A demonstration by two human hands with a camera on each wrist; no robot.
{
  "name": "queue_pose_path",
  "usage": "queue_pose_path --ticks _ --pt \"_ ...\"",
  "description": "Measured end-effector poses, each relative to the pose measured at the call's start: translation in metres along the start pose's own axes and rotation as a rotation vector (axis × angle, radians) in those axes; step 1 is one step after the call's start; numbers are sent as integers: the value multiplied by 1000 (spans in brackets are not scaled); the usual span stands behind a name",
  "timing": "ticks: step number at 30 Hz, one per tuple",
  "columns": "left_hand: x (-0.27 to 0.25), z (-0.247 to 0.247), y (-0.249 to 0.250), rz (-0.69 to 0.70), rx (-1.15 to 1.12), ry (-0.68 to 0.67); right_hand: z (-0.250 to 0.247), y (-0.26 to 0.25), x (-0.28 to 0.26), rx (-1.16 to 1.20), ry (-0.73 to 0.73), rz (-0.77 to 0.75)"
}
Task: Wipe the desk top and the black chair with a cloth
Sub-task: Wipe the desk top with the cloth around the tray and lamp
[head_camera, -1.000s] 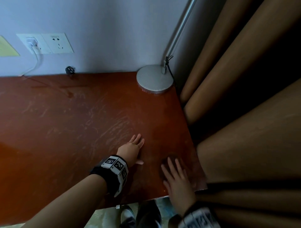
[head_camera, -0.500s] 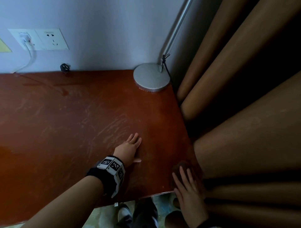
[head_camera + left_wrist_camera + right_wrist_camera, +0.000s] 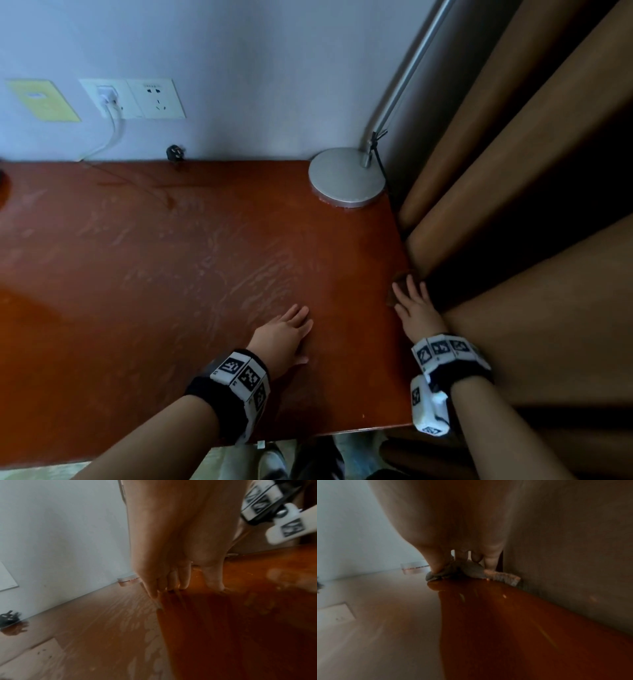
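The red-brown desk top (image 3: 171,274) shows pale wipe streaks across its middle. My right hand (image 3: 412,303) lies with straight fingers on a small brownish cloth (image 3: 401,278) and presses it onto the desk's right edge, against the curtain. In the right wrist view the fingers (image 3: 489,559) sit on the bunched cloth (image 3: 471,570), whose frayed hem sticks out to the right. My left hand (image 3: 287,334) rests flat and empty on the desk, left of the right hand; its fingertips (image 3: 171,585) touch the wood (image 3: 102,628).
A round silver lamp base (image 3: 346,176) with a slanted pole stands at the back right corner. Brown curtain folds (image 3: 513,205) hang along the desk's right side. Wall sockets (image 3: 137,99) with a white charger cable and a loose black plug (image 3: 174,152) are at the back.
My right hand has slid the cloth from near the desk's front edge to the right, then away from me along the right edge. The left hand has stayed in place.
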State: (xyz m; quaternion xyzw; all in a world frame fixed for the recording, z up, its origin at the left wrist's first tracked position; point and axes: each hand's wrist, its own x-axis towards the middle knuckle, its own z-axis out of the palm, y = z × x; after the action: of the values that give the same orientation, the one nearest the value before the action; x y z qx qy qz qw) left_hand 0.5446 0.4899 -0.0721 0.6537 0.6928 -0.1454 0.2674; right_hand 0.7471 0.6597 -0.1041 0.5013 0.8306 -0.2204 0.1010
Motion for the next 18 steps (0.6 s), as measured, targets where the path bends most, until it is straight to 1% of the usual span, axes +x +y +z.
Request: queue_pose_path --ticks 3,5,6,7,8,9,10,12,14,15,16,18 --pt "-13 5 -5 32 19 3 -7 -6 17 -24 -24 -9" --pt "-22 10 -7 49 0 7 -2 -6 8 -83 -22 -32" --pt "-27 13 -9 57 -13 7 7 -4 -3 -127 4 -80" --pt "-32 15 -11 63 -25 8 22 -1 -19 -157 72 -177" --pt "-36 18 -13 69 -37 6 40 3 -37 -170 174 -308" --pt "-41 21 -15 72 -50 0 59 7 -57 -169 226 -419" --pt "-46 24 -18 75 -60 -8 77 8 -78 -184 242 -506" --pt "-54 29 -22 83 -82 -13 108 0 -106 -331 322 -578" --pt "-62 35 -25 91 -107 -8 131 -17 -121 -506 406 -660" --pt "-65 38 -27 96 -117 -7 140 -26 -123 -567 412 -686" --pt "-67 40 -28 99 -130 -3 145 -36 -125 -610 382 -696" --pt "-72 45 -31 85 -166 27 148 -54 -119 -579 394 -761"
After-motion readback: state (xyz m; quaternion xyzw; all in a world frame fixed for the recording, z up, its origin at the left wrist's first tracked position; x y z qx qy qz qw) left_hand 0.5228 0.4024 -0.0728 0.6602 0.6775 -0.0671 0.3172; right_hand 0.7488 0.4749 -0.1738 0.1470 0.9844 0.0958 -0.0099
